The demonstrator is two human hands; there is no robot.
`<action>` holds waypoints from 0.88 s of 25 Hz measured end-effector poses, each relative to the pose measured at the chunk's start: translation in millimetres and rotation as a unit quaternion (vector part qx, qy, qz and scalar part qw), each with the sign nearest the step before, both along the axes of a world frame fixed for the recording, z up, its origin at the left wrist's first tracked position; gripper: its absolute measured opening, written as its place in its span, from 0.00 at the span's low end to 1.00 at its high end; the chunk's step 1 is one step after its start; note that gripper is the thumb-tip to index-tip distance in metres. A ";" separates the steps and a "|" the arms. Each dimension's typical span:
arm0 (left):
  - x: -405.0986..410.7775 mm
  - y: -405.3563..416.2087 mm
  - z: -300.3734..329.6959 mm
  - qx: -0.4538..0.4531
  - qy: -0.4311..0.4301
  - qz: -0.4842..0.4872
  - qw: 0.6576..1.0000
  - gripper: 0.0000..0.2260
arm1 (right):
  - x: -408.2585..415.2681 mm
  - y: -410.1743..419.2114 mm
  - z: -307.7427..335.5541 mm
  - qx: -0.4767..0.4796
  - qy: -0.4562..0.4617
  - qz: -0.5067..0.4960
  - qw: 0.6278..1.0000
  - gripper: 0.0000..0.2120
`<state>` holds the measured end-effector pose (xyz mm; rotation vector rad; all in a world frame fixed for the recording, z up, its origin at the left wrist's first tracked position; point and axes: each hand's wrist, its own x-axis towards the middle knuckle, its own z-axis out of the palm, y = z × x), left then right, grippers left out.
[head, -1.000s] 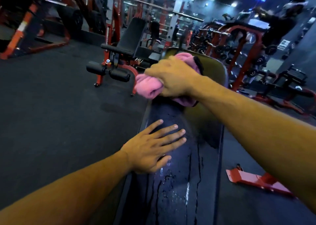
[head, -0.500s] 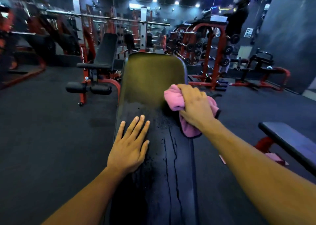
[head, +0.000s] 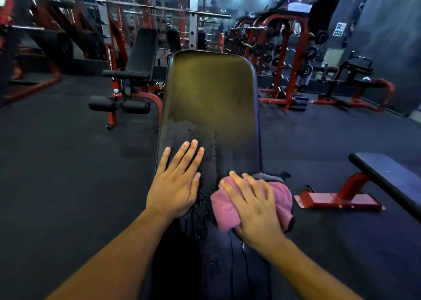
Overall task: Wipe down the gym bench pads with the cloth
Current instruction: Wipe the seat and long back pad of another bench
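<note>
On the near stretch of the bench pad (head: 211, 90), the surface is dark, with wet streaks and droplets running toward the camera. The right hand (head: 255, 205) presses the bunched pink cloth (head: 227, 205) against the pad's right edge, fingers spread over it. Just left of the cloth, the left hand (head: 176, 183) lies flat and released, bracing. Beyond both hands, the pad's far half looks dull and dry, so it probably remains to wipe
</note>
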<state>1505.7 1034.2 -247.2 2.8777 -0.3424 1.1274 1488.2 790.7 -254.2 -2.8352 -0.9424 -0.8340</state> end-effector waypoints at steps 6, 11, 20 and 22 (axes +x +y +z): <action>2.7 0.5 -1.9 0.003 -0.004 -0.002 1.000 0.27 | 122.9 55.9 106.8 0.033 -0.064 -0.079 0.994 0.35; 1.5 -0.3 -1.4 -0.005 -0.009 -0.002 1.000 0.27 | 123.6 65.6 113.9 0.069 -0.075 -0.075 0.992 0.36; -0.4 0.6 -0.8 0.004 -0.001 0.002 1.000 0.27 | 9.3 8.2 21.1 0.018 -0.012 0.055 0.998 0.33; 1.1 0.4 -0.2 0.000 -0.001 0.000 1.000 0.27 | 26.2 3.2 48.1 0.102 -0.036 0.039 0.993 0.34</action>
